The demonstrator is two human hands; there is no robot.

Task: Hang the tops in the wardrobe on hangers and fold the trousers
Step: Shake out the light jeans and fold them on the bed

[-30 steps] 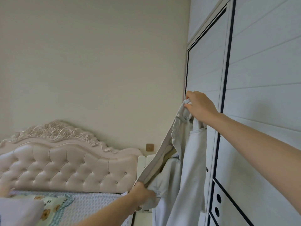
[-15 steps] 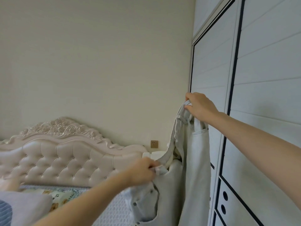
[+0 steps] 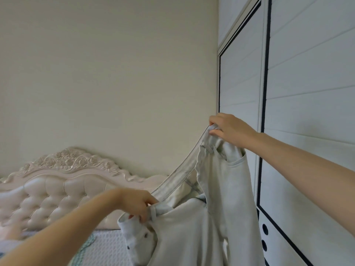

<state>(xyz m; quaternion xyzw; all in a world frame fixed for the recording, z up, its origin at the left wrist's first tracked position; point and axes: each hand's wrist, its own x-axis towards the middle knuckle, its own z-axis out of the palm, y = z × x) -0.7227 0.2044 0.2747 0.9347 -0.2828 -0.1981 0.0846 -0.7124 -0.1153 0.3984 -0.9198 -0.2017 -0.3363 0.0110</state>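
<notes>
A pair of pale, light-wash trousers [image 3: 217, 217] hangs in the air in front of me, legs dropping out of the bottom of the view. My right hand [image 3: 229, 129] is raised high and pinches one end of the waistband beside a belt loop. My left hand [image 3: 138, 205] is lower and to the left, fingers curled round the other end of the waistband near the fly and rivets. The waistband stretches slanted between the two hands. The white wardrobe [image 3: 307, 112] with dark trim lines stands shut right behind the trousers.
A bed with a pale tufted headboard [image 3: 57, 189] and a white quilted cover [image 3: 103, 246] lies at the lower left. A plain cream wall [image 3: 115, 73] fills the background. Round dark holes [image 3: 264, 229] mark the wardrobe's lower panel.
My left hand has risen from low near the bed up and slightly leftward, pulling its end of the waistband taut. My right hand has stayed high on the other end.
</notes>
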